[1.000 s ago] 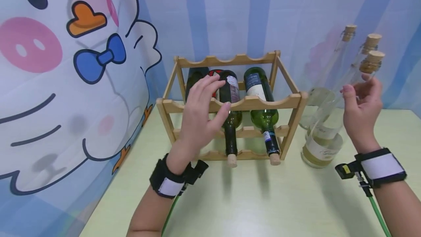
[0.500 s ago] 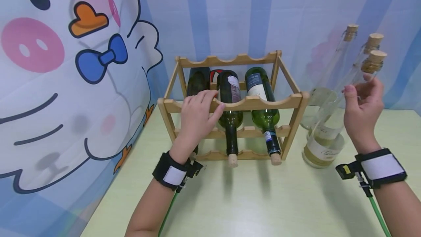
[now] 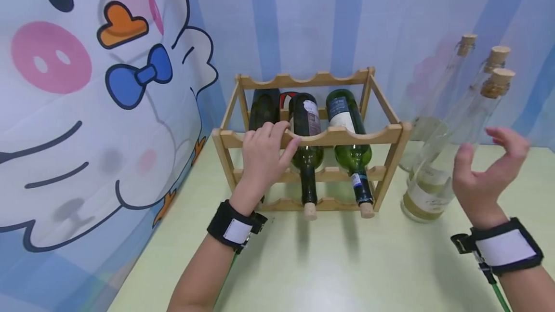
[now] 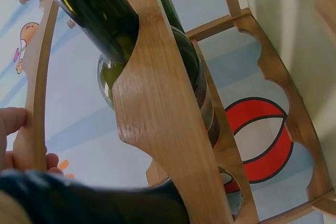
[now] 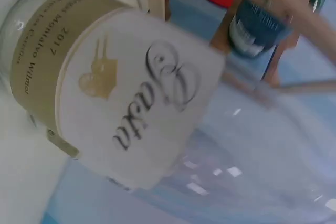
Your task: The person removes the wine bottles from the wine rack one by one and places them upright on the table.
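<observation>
My left hand (image 3: 263, 160) grips the top front rail of a wooden bottle rack (image 3: 347, 135), near its left side. In the left wrist view, fingers (image 4: 13, 124) curl round a wooden rail (image 4: 35, 82). Three bottles lie in the rack, necks toward me: a dark one (image 3: 264, 105) partly hidden by the left hand, a dark one with a purplish label (image 3: 308, 158), and a green one (image 3: 352, 153). My right hand (image 3: 485, 182) holds nothing; its fingers are bent loosely beside a clear corked bottle (image 3: 427, 201) with a white and gold label (image 5: 131, 98).
Two more clear corked bottles, one topped by a cork (image 3: 498, 54) and one by a cork (image 3: 468, 42), stand behind the labelled one, right of the rack. A curtain (image 3: 303, 18) with a cartoon bird hangs behind and left of the pale table (image 3: 338, 259).
My left hand came down from above the rack onto its front rail. My right hand left the clear bottle's neck and moved slightly down and right, its fingers spreading apart.
</observation>
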